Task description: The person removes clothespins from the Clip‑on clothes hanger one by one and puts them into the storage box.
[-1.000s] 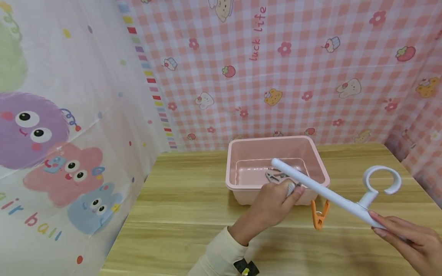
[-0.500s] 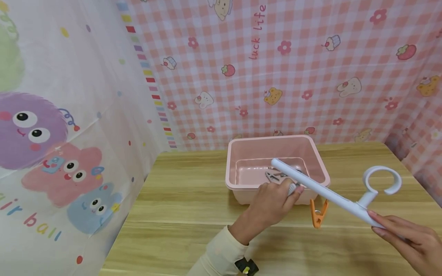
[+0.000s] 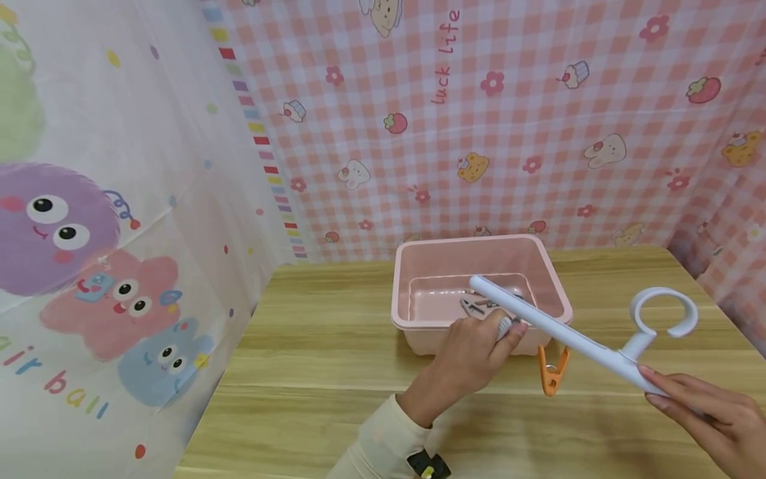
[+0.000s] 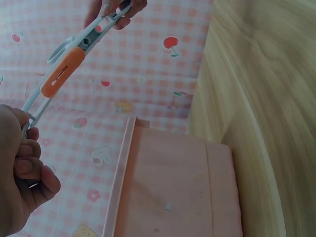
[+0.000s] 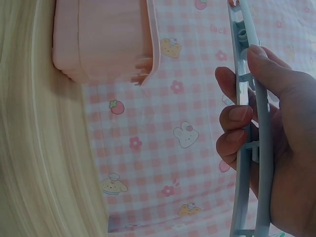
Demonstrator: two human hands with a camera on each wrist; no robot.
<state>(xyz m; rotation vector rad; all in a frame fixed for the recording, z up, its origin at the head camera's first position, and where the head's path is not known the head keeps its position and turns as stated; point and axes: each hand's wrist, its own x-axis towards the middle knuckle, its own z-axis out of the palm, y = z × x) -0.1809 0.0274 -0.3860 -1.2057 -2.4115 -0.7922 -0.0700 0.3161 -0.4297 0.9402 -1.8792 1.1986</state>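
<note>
My right hand (image 3: 712,412) grips one end of a pale blue plastic clothes hanger (image 3: 562,332) with an open-ring hook (image 3: 664,309). The bar slants up to the left over the pink bin. My left hand (image 3: 473,352) pinches a small grey ridged clothespin (image 3: 505,327) close beside the bar, much of it hidden by the fingers. An orange clothespin (image 3: 552,372) shows just below the bar, and overlaps it in the left wrist view. The right wrist view has the fingers (image 5: 237,114) wrapped round the hanger's double-railed underside.
The pink plastic bin (image 3: 413,324) stands on the wood-grain table (image 3: 335,372), in front of the left hand. Several grey clothespins (image 3: 473,308) lie in it. A pink checked cloth (image 3: 371,153) hangs behind, and a cartoon-printed sheet (image 3: 197,199) at the left.
Almost nothing differs. The orange clothespin has shifted very slightly left and up since a second ago; both hands keep their places and their holds.
</note>
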